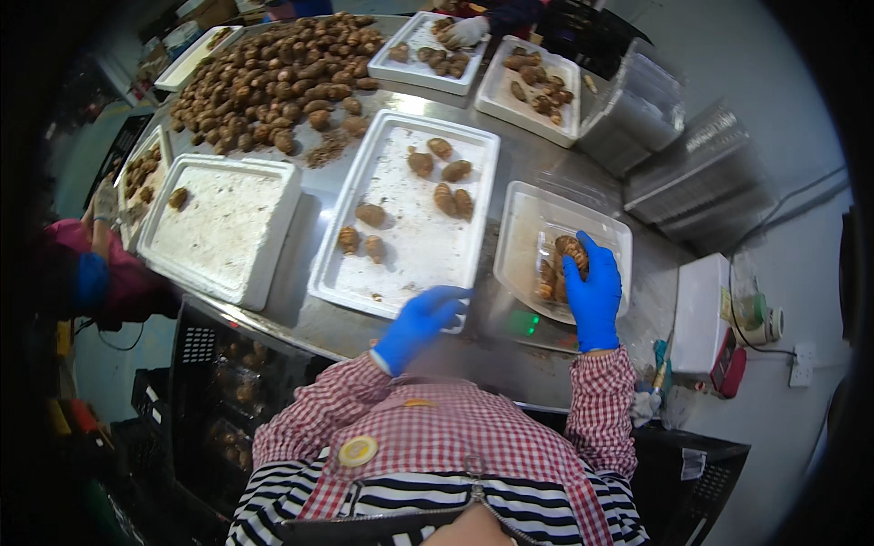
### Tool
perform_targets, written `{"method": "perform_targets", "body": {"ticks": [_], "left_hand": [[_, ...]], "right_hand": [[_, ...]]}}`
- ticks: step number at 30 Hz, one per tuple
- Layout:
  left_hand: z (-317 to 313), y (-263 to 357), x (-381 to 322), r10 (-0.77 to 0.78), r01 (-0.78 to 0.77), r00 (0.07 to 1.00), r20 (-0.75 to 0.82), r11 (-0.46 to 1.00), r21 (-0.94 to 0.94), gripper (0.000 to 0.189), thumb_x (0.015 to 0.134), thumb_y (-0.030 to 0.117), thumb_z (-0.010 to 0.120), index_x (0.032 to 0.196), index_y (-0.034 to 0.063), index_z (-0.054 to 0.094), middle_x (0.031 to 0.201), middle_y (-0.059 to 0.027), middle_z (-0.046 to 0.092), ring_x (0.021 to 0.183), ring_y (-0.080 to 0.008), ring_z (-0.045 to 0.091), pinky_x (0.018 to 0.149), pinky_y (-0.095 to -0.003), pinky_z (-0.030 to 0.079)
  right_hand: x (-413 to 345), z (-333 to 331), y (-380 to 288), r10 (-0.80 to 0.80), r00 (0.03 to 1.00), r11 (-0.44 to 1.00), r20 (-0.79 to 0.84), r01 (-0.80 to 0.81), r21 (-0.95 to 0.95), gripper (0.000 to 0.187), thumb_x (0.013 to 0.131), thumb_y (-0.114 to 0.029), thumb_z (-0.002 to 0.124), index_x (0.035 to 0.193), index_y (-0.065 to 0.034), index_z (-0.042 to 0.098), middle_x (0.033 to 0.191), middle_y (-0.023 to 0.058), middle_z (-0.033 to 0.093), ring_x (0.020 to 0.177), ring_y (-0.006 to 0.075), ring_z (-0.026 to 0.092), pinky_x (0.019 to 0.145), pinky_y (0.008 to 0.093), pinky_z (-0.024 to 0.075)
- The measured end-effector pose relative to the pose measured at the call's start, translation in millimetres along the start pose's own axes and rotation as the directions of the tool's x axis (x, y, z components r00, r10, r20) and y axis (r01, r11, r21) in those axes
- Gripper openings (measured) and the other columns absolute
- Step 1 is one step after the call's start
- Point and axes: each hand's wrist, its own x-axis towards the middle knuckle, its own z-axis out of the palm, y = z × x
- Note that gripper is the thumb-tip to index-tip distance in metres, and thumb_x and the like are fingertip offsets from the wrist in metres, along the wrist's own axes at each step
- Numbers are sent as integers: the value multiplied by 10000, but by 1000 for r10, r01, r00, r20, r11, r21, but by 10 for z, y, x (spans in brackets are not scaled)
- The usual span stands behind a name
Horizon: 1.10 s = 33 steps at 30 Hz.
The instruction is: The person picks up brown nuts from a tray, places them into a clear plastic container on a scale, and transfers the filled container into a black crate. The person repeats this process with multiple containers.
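My right hand [595, 290], in a blue glove, grips a brown taro corm [572, 251] over a clear plastic box [541, 249]. More taro [547, 280] lies in that box, partly hidden by the hand. The box sits in a white plastic tray [512, 256] on a scale with a lit green display [524, 323]. My left hand [420, 327], also blue-gloved, hovers at the near right corner of a white foam tray [403, 120]. Nothing shows in its fingers, though its underside is hidden. Several taro corms [371, 215] lie spread in the foam tray.
A large taro heap [273, 89] covers the back left of the metal table [311, 235]. Another foam tray [222, 211] stands left. Stacked clear boxes [696, 170] line the right side. A co-worker's gloved hand [466, 32] reaches into a back tray; another person's arm [99, 239] is at left.
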Motion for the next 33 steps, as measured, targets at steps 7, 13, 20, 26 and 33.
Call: {"method": "perform_targets", "body": {"ticks": [7,13,20,26,33], "left_hand": [[-540,-164,705,205,-87,955,-212,882,462,362,896,138,641,1250,70,602,1064,-103,643,953,-145,602,848,-288,497],[-635,-165,2056,433,85,770,-470,660,747,591,777,359,746,1211,2,566,1086,-192,581,928,-297,621,827,-408,510],[-752,-137,2288,87,141,912,-401,851,506,409,804,297,748,1023,-18,607,998,-146,643,905,-165,641,805,-324,530],[-676,18,1371,-58,141,984,170,836,-530,466,938,324,586,1329,84,507,1190,-63,590,1099,-198,561,992,-427,444],[-372,443,373,55,-100,969,243,979,178,610,933,-23,506,1493,134,324,1310,-101,540,994,-160,588,795,-279,505]], "right_hand": [[13,59,-247,-95,942,979,-321,147,143,314,839,-117,680,1147,-61,662,1108,133,648,1035,315,580,921,410,439],[-231,248,-888,-388,908,840,-157,419,346,332,829,-59,656,1160,-79,653,1069,118,633,979,313,582,876,406,454],[-499,282,-885,-281,946,803,164,137,580,265,858,-33,627,1112,-90,681,917,73,643,796,218,611,735,335,487],[-597,316,-910,-54,865,530,498,-398,749,161,960,-98,551,1014,-9,674,895,65,670,766,135,638,729,260,508],[-445,358,-1052,141,856,404,498,-509,760,225,976,-140,553,1148,-13,621,975,41,640,815,80,568,743,216,470]]}}
